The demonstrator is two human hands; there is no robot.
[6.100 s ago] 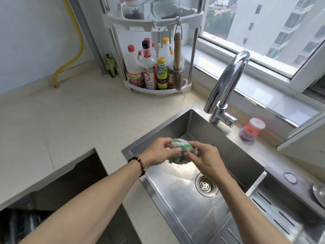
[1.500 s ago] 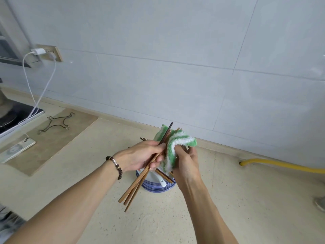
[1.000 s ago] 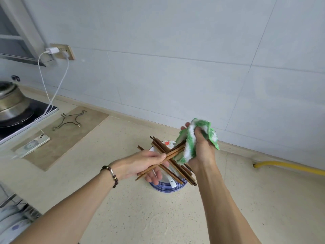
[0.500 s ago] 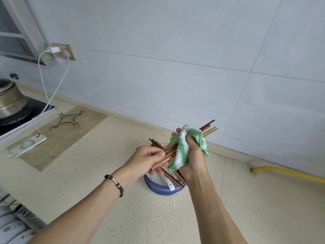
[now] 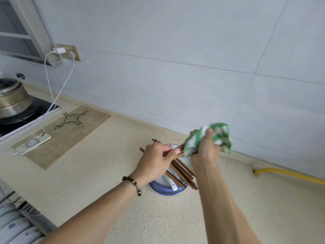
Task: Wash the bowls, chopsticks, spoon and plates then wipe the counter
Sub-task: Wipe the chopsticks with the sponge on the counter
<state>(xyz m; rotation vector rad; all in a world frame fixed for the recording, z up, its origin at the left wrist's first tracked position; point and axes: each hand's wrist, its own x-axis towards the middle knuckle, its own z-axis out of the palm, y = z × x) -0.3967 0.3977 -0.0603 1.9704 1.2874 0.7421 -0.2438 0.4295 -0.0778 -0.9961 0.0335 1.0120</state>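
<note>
The counter is a long speckled beige slab running under a pale tiled wall. At its far left sits a dark hob carrying a metal pot, and near it a phone lies on a tan inset panel, charging from a wall socket. A yellow hose runs along the wall at right. Some patterned dishes show in a rack at the bottom left corner.

In the middle of the counter stands a stack of blue-rimmed bowls, with a white spoon resting in the top one and several chopsticks lying across it.

Just above the stack, the left hand grips a bundle of chopsticks by one end. The right hand is closed round a green and white cloth, which wraps the far end of that bundle; the cloth is blurred, so it looks to be in motion.

By my judgement the task is at an early stage: the chopsticks are being scrubbed, only part of the set is in hand, and the rest lie on the bowls. The bowls, spoon and plates look unwashed, rinsing is to come, and the counter is not yet wiped. Whether plates lie under the bowls I cannot tell.
</note>
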